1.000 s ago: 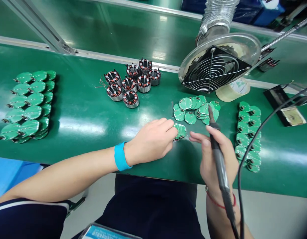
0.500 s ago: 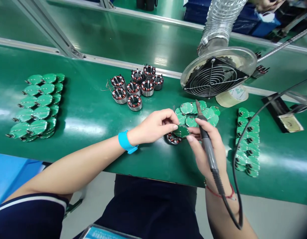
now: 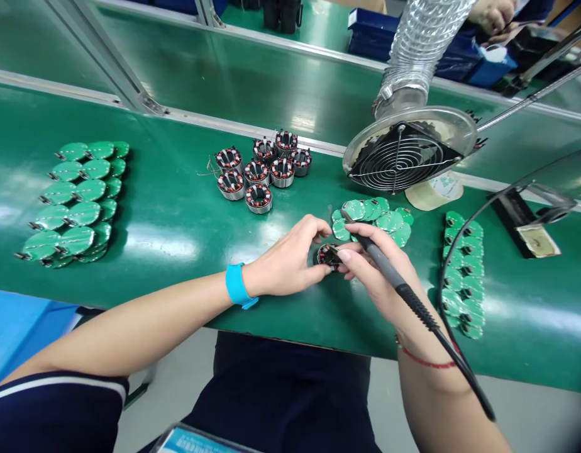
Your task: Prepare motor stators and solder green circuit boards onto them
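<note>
A single motor stator, a ring with copper windings, sits on the bench in front of me. My left hand curls around its left side, thumb against the near edge and index finger bent over the far side. In my right hand is a soldering iron, its tip pointing up and left over a pile of green circuit boards. The right thumb and fingertips also pinch a thin piece at the stator's right side, apparently a circuit board tilted on edge; the fingers mostly hide it.
Several stators stand grouped behind my left hand. Overlapping circuit boards lie in rows at the left and right. A fume extractor hangs above a tape roll. At far right is a soldering iron stand.
The circuit board held flat above the stator by both hands has tilted into my right fingers. My left hand has let go of it and moved down beside the stator. The iron leans further left.
</note>
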The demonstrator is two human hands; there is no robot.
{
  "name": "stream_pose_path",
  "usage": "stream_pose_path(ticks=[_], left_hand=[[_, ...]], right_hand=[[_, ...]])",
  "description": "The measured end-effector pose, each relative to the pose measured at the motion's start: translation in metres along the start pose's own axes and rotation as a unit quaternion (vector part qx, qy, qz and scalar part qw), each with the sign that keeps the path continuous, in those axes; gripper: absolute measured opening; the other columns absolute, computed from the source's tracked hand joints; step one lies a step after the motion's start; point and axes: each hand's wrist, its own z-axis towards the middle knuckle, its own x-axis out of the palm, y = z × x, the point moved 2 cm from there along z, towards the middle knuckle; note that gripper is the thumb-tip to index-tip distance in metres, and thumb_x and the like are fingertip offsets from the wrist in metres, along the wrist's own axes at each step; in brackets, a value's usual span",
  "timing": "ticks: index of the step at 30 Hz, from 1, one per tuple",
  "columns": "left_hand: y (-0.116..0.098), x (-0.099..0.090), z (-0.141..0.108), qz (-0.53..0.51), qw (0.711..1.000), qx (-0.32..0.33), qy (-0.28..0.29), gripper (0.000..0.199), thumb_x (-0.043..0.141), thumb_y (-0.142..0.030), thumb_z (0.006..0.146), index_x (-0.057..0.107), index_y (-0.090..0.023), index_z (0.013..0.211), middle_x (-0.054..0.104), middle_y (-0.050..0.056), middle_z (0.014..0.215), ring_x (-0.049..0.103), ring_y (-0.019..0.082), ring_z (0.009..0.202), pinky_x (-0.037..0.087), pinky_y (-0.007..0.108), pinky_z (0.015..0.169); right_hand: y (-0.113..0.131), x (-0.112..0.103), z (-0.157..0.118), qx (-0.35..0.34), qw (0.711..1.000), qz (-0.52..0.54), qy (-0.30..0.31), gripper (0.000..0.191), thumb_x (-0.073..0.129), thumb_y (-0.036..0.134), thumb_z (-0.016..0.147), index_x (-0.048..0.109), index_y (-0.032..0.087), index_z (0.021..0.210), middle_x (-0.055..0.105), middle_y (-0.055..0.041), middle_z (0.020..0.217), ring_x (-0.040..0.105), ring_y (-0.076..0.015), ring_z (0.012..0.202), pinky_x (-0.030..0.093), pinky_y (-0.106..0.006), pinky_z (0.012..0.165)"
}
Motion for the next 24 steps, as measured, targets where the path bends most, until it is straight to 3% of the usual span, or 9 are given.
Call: stream_pose_path(ticks=[2, 5, 8, 11, 14, 20, 24], left_hand=[[0.003, 0.007, -0.002, 0.009, 0.998, -0.063, 0.029, 0.055, 0.072, -0.028, 0.072, 0.04, -0.017, 0.115, 0.053, 0.01, 0.112, 0.054, 0.022, 0.099, 0.048, 0.039, 0.084], [0.006, 0.015, -0.001, 0.021, 0.994, -0.088, 0.057, 0.044, 0.067, -0.028, 0.078, 0.042, -0.018, 0.113, 0.054, 0.01, 0.113, 0.052, 0.024, 0.104, 0.046, 0.043, 0.088], [0.009, 0.015, 0.001, -0.002, 0.992, -0.103, 0.074, 0.046, 0.067, -0.025, 0.078, 0.042, -0.018, 0.115, 0.053, 0.01, 0.115, 0.051, 0.025, 0.108, 0.046, 0.044, 0.09], [0.013, 0.013, 0.0, -0.055, 0.988, -0.121, 0.077, 0.051, 0.069, -0.022, 0.075, 0.04, -0.018, 0.117, 0.051, 0.011, 0.117, 0.051, 0.025, 0.114, 0.045, 0.045, 0.096], [0.015, 0.013, -0.002, -0.089, 0.985, -0.127, 0.072, 0.05, 0.07, -0.02, 0.075, 0.041, -0.019, 0.115, 0.051, 0.01, 0.118, 0.051, 0.024, 0.116, 0.044, 0.045, 0.099], [0.011, 0.016, -0.003, -0.087, 0.988, -0.12, 0.05, 0.045, 0.068, -0.019, 0.076, 0.043, -0.019, 0.113, 0.053, 0.01, 0.117, 0.052, 0.024, 0.113, 0.046, 0.046, 0.096], [0.009, 0.016, -0.003, -0.084, 0.989, -0.115, 0.045, 0.044, 0.067, -0.017, 0.076, 0.043, -0.019, 0.113, 0.054, 0.011, 0.116, 0.053, 0.024, 0.113, 0.046, 0.045, 0.094]], right_hand=[[-0.001, 0.001, 0.003, 0.005, 1.0, 0.02, 0.005, 0.042, 0.066, 0.038, 0.082, 0.051, 0.024, 0.118, 0.069, -0.0017, 0.087, 0.067, -0.0152, 0.069, 0.057, -0.027, 0.06], [-0.001, -0.003, 0.008, -0.012, 1.0, 0.011, 0.024, 0.044, 0.064, 0.036, 0.083, 0.048, 0.026, 0.123, 0.068, -0.0035, 0.097, 0.068, -0.0169, 0.078, 0.058, -0.03, 0.067], [-0.001, -0.015, 0.01, -0.07, 0.991, -0.104, 0.042, 0.053, 0.066, 0.031, 0.081, 0.044, 0.029, 0.128, 0.065, -0.0052, 0.111, 0.065, -0.0207, 0.094, 0.056, -0.036, 0.08], [-0.003, -0.026, 0.006, -0.14, 0.958, -0.245, 0.052, 0.056, 0.064, 0.026, 0.083, 0.041, 0.03, 0.134, 0.061, -0.0053, 0.121, 0.06, -0.0235, 0.107, 0.05, -0.041, 0.091], [-0.005, -0.027, 0.0, -0.189, 0.927, -0.322, 0.046, 0.054, 0.06, 0.025, 0.085, 0.041, 0.03, 0.135, 0.061, -0.0063, 0.121, 0.058, -0.0252, 0.104, 0.049, -0.043, 0.089], [-0.009, -0.012, -0.002, -0.215, 0.919, -0.322, 0.068, 0.052, 0.057, 0.028, 0.088, 0.039, 0.031, 0.137, 0.062, -0.0068, 0.12, 0.057, -0.026, 0.1, 0.05, -0.045, 0.085], [-0.02, -0.008, -0.003, -0.189, 0.943, -0.269, 0.047, 0.05, 0.059, 0.029, 0.087, 0.042, 0.031, 0.133, 0.062, -0.0062, 0.12, 0.058, -0.0255, 0.105, 0.049, -0.045, 0.089]])
